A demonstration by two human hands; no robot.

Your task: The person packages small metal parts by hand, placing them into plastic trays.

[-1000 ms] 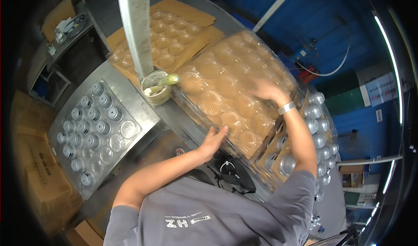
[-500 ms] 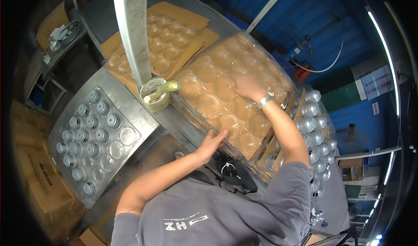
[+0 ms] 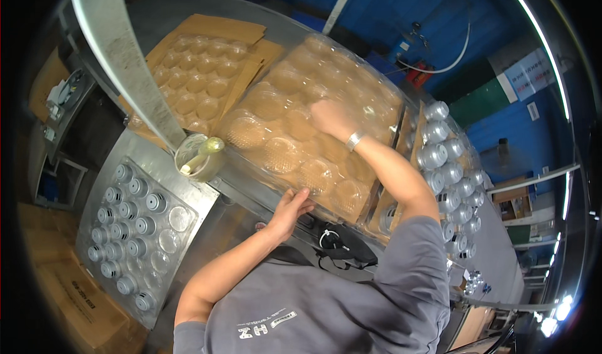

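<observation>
A large clear plastic blister tray [image 3: 279,150] with rows of round cups lies over brown cardboard in front of me. My right hand [image 3: 332,117], a metal band at its wrist, is over the middle of this tray. Its fingers are blurred and partly hidden. At the tray's near edge is my left hand [image 3: 290,213], its thumb and fingers apart and touching the rim. I see nothing else held in it.
On the left, a second clear tray [image 3: 160,263] carries several grey cylindrical parts [image 3: 145,225]. A pot [image 3: 199,158] stands beside a metal post [image 3: 119,47]. Further cup trays [image 3: 200,81] lie at back left. More silvery parts [image 3: 433,156] stand on the right; a black bag [image 3: 345,247] hangs below the table edge.
The whole view has shifted, so most things sit further left. My right hand's fingers look more bent over the tray than before. My left hand stays at the near edge.
</observation>
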